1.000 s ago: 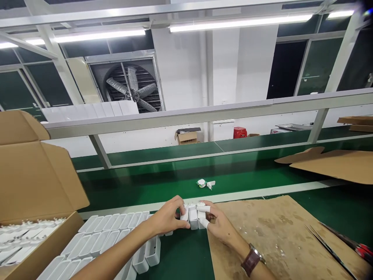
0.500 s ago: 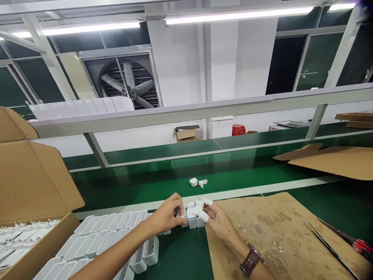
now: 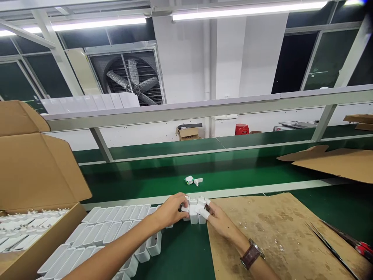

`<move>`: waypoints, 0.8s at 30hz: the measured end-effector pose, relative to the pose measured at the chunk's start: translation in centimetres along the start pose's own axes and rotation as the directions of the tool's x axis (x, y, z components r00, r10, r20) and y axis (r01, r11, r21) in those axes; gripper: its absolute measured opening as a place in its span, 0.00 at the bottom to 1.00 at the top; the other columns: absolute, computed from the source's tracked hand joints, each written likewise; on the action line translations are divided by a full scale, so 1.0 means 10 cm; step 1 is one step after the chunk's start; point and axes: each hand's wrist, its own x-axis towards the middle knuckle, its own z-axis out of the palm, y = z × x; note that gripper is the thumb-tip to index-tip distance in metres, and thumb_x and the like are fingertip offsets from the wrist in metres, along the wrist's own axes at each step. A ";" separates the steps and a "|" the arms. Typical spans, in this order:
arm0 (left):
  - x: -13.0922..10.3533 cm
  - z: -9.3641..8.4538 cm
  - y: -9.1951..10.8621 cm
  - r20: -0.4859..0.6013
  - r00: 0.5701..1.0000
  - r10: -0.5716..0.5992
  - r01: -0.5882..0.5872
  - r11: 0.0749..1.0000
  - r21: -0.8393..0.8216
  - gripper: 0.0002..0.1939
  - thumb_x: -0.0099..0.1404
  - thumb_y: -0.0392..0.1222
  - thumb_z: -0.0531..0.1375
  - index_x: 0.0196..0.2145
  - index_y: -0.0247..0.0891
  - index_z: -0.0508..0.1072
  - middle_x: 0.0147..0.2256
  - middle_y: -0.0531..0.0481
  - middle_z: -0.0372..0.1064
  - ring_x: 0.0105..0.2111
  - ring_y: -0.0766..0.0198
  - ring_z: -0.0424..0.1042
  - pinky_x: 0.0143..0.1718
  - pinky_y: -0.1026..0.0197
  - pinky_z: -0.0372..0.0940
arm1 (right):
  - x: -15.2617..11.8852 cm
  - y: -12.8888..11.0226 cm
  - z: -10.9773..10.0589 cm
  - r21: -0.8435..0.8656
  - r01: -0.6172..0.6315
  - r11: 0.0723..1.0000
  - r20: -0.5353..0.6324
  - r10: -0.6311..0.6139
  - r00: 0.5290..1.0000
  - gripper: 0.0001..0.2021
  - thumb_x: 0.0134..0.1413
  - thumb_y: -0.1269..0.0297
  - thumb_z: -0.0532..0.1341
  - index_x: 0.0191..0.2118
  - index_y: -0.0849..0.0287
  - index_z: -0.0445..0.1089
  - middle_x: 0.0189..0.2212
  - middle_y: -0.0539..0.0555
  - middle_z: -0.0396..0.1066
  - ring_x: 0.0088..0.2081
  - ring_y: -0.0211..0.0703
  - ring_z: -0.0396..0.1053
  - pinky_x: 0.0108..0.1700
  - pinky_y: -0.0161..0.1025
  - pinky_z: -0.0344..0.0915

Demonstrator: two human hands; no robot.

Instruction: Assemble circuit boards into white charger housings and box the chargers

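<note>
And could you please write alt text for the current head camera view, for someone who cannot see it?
A person's left hand and right hand pinch small white plastic parts at a green bench. Open white cases and an open carton sit to the left; brown cardboard and tweezers lie to the right.

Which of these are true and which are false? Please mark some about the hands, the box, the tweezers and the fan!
1. The right hand has white covers on some fingers. True.
2. The big cardboard box on the left is closed. False: it is open.
3. The left hand holds the tweezers. False: it is at the small white pieces.
4. The tweezers lie on the brown sheet. True.
5. The fan has red blades. False: they are grey.
</note>
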 end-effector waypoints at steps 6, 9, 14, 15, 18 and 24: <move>-0.04 -0.01 -0.01 0.002 0.999 0.039 -0.039 0.999 0.017 0.10 0.60 0.41 0.69 0.37 0.40 0.73 0.49 0.44 0.72 0.46 0.52 0.73 0.46 0.55 0.69 | 0.05 0.04 -0.04 -0.058 -0.007 0.998 -0.033 0.005 0.999 0.25 0.59 0.57 0.59 0.61 0.56 0.72 0.59 0.60 0.73 0.61 0.60 0.68 0.66 0.59 0.63; -0.04 -0.02 -0.04 0.005 0.997 0.072 -0.072 0.997 0.015 0.08 0.61 0.39 0.67 0.37 0.40 0.73 0.53 0.43 0.70 0.47 0.54 0.73 0.46 0.56 0.68 | 0.06 0.03 -0.08 -0.086 -0.007 0.996 -0.043 0.003 0.999 0.24 0.59 0.59 0.56 0.58 0.56 0.73 0.59 0.60 0.73 0.62 0.59 0.66 0.69 0.62 0.56; 0.00 -0.04 -0.09 0.032 0.993 0.110 -0.110 0.994 0.009 0.14 0.56 0.42 0.73 0.33 0.40 0.72 0.45 0.46 0.73 0.43 0.55 0.72 0.40 0.59 0.66 | 0.04 0.00 -0.05 -0.066 0.012 0.998 0.008 -0.012 1.000 0.18 0.57 0.59 0.61 0.52 0.54 0.77 0.56 0.58 0.75 0.58 0.59 0.70 0.65 0.60 0.63; 0.00 -0.04 -0.09 0.038 0.993 0.113 -0.113 0.993 0.012 0.17 0.54 0.45 0.75 0.33 0.40 0.72 0.45 0.46 0.72 0.43 0.54 0.72 0.40 0.59 0.66 | 0.03 0.01 -0.04 -0.050 0.013 0.999 0.007 -0.013 1.000 0.19 0.57 0.59 0.62 0.53 0.54 0.76 0.56 0.58 0.75 0.58 0.59 0.70 0.64 0.59 0.65; 0.00 -0.02 -0.07 0.026 0.995 0.101 -0.102 0.994 0.035 0.22 0.52 0.51 0.77 0.34 0.40 0.71 0.45 0.46 0.71 0.43 0.53 0.71 0.42 0.57 0.65 | 0.04 0.07 -0.01 0.015 0.020 1.000 -0.028 -0.020 0.999 0.24 0.55 0.60 0.62 0.59 0.55 0.70 0.56 0.59 0.75 0.57 0.56 0.72 0.61 0.55 0.70; -0.01 0.05 -0.04 -0.022 0.997 0.076 -0.075 0.996 0.050 0.15 0.62 0.49 0.70 0.32 0.40 0.69 0.42 0.47 0.71 0.40 0.54 0.71 0.40 0.57 0.63 | 0.02 0.07 -0.01 0.072 0.004 0.997 -0.047 0.000 0.999 0.22 0.53 0.59 0.65 0.54 0.56 0.70 0.54 0.61 0.76 0.53 0.57 0.76 0.59 0.57 0.72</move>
